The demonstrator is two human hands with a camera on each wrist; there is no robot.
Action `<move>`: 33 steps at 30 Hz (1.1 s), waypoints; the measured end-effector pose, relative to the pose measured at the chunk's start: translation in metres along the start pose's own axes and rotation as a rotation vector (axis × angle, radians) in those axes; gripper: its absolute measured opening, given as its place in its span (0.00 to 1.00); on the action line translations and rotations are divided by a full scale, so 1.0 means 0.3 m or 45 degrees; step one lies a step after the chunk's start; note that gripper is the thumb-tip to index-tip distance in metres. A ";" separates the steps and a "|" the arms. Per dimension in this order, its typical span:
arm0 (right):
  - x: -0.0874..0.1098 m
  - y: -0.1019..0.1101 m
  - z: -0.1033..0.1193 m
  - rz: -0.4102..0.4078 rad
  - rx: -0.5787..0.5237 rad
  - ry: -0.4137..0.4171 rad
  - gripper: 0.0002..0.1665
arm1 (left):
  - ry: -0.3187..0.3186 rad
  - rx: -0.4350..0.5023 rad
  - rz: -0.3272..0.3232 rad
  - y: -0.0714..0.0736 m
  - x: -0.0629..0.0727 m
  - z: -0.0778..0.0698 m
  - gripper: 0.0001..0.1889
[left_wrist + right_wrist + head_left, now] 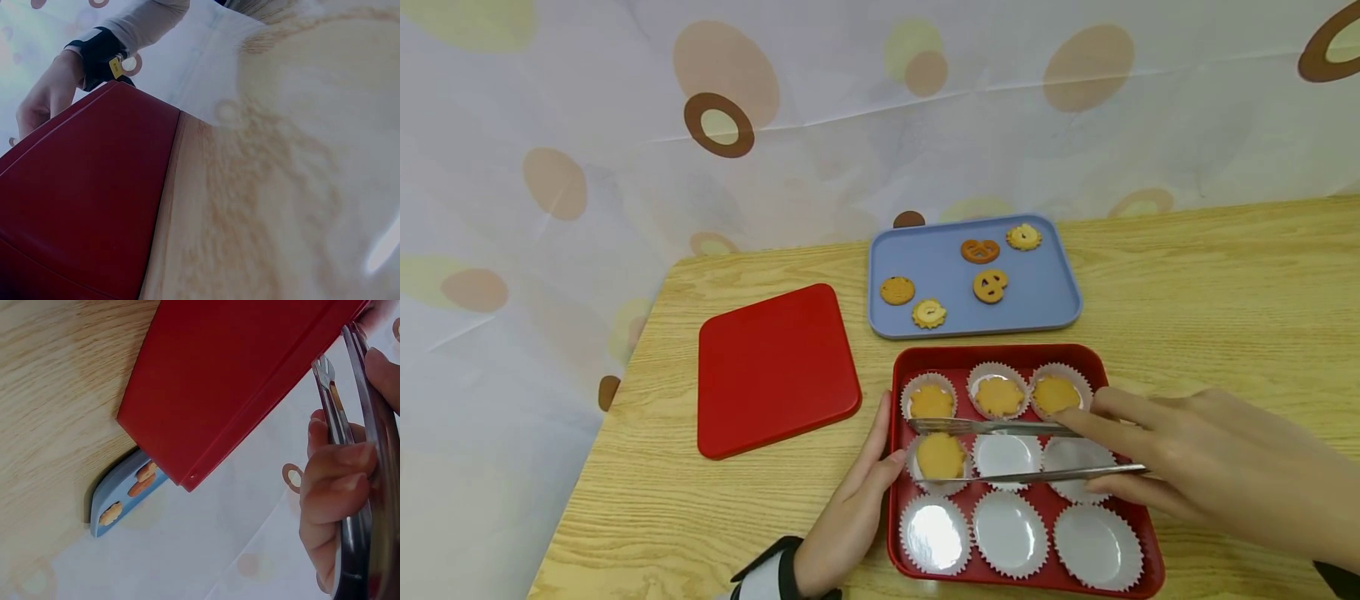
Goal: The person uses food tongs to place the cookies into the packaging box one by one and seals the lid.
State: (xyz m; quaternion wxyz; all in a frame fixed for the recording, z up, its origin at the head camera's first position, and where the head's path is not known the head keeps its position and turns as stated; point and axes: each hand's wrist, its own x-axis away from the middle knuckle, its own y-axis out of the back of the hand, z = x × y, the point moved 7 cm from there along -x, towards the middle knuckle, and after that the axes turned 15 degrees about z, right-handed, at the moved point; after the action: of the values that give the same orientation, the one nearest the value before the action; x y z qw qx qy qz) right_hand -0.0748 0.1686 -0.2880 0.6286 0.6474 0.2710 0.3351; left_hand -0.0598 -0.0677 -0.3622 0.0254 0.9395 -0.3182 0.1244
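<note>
My right hand holds metal tongs over a red tin, their two arms spread apart. The tong tips lie on either side of a round golden cookie in the left paper cup of the middle row. Against the tin's left wall rests my left hand, fingers straight along the side. Three more cookies sit in the back row: a left one, a middle one and a right one. The right wrist view shows the fingers wrapped about the tongs.
Behind the tin stands a blue tray with several cookies, among them a pretzel-shaped one. A red lid lies on the wooden table at the left. White paper cups fill the front row of the tin.
</note>
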 end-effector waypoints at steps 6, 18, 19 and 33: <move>-0.010 -0.033 -0.012 0.132 -0.013 -0.040 0.34 | 0.001 -0.009 -0.007 0.001 -0.001 0.001 0.32; -0.006 -0.039 -0.020 0.134 0.003 -0.081 0.35 | 0.002 -0.011 -0.012 0.003 0.000 0.003 0.33; -0.005 -0.038 -0.020 0.124 0.006 -0.079 0.34 | 0.002 -0.010 -0.012 0.003 0.000 0.003 0.33; 0.012 0.011 -0.067 0.067 -0.075 -0.139 0.37 | -0.004 -0.011 -0.007 0.001 -0.001 0.000 0.33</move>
State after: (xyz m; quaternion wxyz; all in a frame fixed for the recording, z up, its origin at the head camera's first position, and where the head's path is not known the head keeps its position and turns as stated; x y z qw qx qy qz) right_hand -0.0885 0.1840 -0.2845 0.6522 0.6527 0.2094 0.3237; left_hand -0.0602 -0.0679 -0.3624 0.0292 0.9404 -0.3163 0.1216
